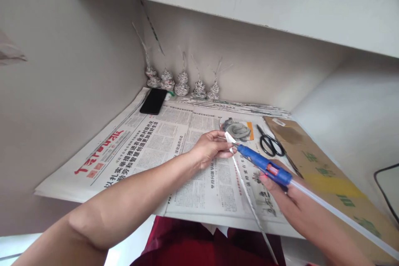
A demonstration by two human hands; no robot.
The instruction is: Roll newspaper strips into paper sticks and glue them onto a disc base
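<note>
My left hand (215, 145) pinches the top end of a thin rolled paper stick (247, 195), whose flattened white tip shows above the fingers. The stick slants down and right past the table's front edge. In my right hand (289, 199) is a blue hot glue gun (260, 162), with a long pale glue stick (339, 214) running out of its back. The gun's nozzle points left and meets, or nearly meets, the paper at my left fingertips. Whether glue is coming out is too small to tell.
Newspaper (124, 162) covers the tabletop. Black scissors (271, 143) lie beside a cardboard sheet (330, 183) at the right. A black phone (153, 101) rests at the back left, near several woven paper gourds (182, 84). Paper sticks (243, 109) lie along the back, under an overhanging shelf (237, 0).
</note>
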